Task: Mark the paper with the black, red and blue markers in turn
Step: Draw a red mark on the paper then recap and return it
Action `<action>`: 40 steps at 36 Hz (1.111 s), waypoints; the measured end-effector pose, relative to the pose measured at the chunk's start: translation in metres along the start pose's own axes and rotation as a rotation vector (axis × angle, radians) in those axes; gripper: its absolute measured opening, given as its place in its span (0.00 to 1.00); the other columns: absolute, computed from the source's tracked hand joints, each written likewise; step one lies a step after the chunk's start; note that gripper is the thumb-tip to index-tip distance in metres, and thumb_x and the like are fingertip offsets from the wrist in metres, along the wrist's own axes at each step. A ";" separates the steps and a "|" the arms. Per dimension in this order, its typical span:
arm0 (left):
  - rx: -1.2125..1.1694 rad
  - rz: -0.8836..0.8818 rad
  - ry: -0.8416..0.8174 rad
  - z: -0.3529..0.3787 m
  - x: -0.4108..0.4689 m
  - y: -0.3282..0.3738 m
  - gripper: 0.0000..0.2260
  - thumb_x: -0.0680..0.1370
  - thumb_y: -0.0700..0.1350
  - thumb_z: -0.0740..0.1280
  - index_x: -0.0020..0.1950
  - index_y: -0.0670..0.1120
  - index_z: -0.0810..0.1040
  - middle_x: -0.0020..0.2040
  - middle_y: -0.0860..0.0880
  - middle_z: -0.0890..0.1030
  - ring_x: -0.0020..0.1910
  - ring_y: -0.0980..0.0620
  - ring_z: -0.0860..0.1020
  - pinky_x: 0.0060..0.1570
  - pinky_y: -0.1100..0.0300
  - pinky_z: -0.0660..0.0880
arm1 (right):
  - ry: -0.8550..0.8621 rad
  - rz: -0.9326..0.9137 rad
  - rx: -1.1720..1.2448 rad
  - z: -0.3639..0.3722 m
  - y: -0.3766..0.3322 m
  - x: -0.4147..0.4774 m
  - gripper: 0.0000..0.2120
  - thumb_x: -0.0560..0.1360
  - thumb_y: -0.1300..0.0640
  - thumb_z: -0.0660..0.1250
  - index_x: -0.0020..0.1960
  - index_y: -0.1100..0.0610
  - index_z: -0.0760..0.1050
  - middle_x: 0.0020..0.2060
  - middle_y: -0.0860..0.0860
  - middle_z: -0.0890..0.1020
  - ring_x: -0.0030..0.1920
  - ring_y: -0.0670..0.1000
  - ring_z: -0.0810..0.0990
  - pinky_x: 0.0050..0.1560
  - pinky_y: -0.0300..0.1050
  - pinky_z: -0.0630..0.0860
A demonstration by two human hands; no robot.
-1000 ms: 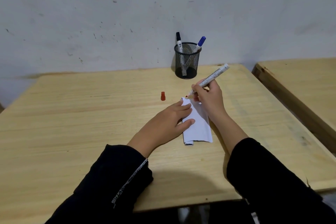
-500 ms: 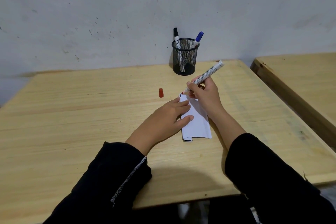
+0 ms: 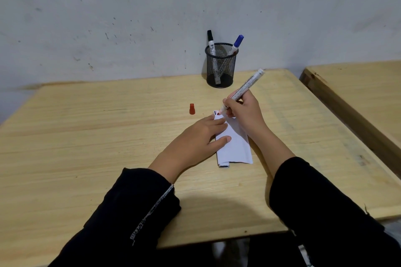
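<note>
Scuffed grey wall behind a pale wooden table (image 3: pixel 108 147), second table (image 3: pixel 358 93) off to the right. Folded white paper (image 3: pixel 235 147) lies near table centre, long axis running away from the person, lower left corner curled. Left hand (image 3: pixel 195 138) lies flat on its left edge, fingers together. Right hand (image 3: pixel 245 110) pinches the red marker (image 3: pixel 245 88), fingers clamped on the white barrel; tip down-left at the paper's far corner, tail up-right. Small dark and red marks at that corner. Barrel print too small to read. Red cap (image 3: pixel 192 109) upright on the table, left of the paper. Mesh cup (image 3: pixel 221 65) by the wall holds the black marker (image 3: pixel 210 39) and blue marker (image 3: pixel 237 42), caps up.
</note>
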State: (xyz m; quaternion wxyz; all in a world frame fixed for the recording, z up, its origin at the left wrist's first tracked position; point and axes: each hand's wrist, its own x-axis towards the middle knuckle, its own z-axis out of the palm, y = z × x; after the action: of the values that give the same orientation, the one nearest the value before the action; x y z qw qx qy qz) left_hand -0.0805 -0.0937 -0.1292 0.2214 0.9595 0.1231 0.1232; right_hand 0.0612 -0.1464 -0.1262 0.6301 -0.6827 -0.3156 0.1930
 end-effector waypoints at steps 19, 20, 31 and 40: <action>-0.165 -0.095 0.050 0.004 0.001 -0.005 0.20 0.78 0.54 0.62 0.69 0.49 0.71 0.73 0.56 0.67 0.71 0.62 0.62 0.67 0.64 0.62 | 0.156 0.141 0.462 -0.018 -0.008 0.006 0.06 0.74 0.64 0.66 0.49 0.61 0.71 0.34 0.52 0.77 0.31 0.46 0.74 0.33 0.36 0.75; -0.194 -0.104 0.065 0.003 0.001 -0.005 0.21 0.78 0.55 0.62 0.69 0.50 0.72 0.73 0.56 0.67 0.71 0.62 0.62 0.68 0.63 0.64 | 0.163 0.147 0.476 -0.018 -0.008 0.005 0.06 0.74 0.63 0.66 0.50 0.62 0.71 0.34 0.52 0.77 0.31 0.46 0.74 0.33 0.36 0.75; -0.022 -0.304 0.428 -0.010 0.017 -0.025 0.19 0.80 0.48 0.61 0.69 0.43 0.71 0.71 0.47 0.69 0.71 0.49 0.62 0.64 0.63 0.60 | 0.146 0.162 0.549 -0.018 -0.011 0.004 0.07 0.74 0.65 0.65 0.51 0.62 0.70 0.34 0.54 0.76 0.31 0.47 0.73 0.31 0.35 0.75; -0.205 -0.442 0.536 -0.014 0.022 -0.032 0.07 0.76 0.42 0.66 0.50 0.41 0.80 0.45 0.47 0.79 0.44 0.54 0.76 0.42 0.67 0.69 | 0.138 0.147 0.495 -0.015 -0.010 0.003 0.07 0.74 0.63 0.66 0.50 0.62 0.71 0.35 0.53 0.78 0.32 0.47 0.75 0.34 0.36 0.77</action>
State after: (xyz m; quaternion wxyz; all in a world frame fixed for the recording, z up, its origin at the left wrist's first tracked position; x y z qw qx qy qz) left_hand -0.0700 -0.0540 -0.1273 0.2975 0.8163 0.3682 0.3311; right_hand 0.0709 -0.1552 -0.1139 0.7824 -0.5402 -0.1647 0.2624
